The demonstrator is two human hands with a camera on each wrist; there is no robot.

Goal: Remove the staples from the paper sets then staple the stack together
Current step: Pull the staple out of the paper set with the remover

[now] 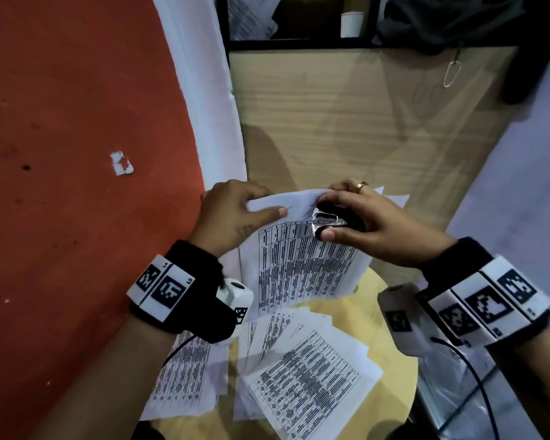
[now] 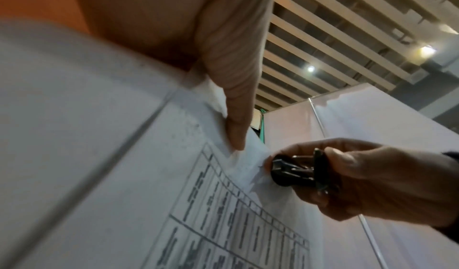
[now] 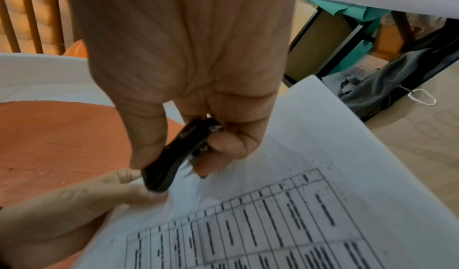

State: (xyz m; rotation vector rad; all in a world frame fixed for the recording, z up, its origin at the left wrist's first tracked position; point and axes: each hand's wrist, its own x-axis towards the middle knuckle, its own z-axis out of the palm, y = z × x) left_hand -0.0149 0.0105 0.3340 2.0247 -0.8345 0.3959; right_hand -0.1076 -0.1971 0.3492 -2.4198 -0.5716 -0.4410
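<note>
The left hand (image 1: 235, 214) pinched the top corner of a printed paper set (image 1: 302, 265), holding it taut above the round counter (image 1: 391, 369) so the staple corner faced the tool. The right hand (image 1: 369, 230) gripped a small black staple remover (image 1: 331, 222), its metal claws at that creased corner. Loose, thin sheets (image 1: 305, 385) lay fanned below.
</note>
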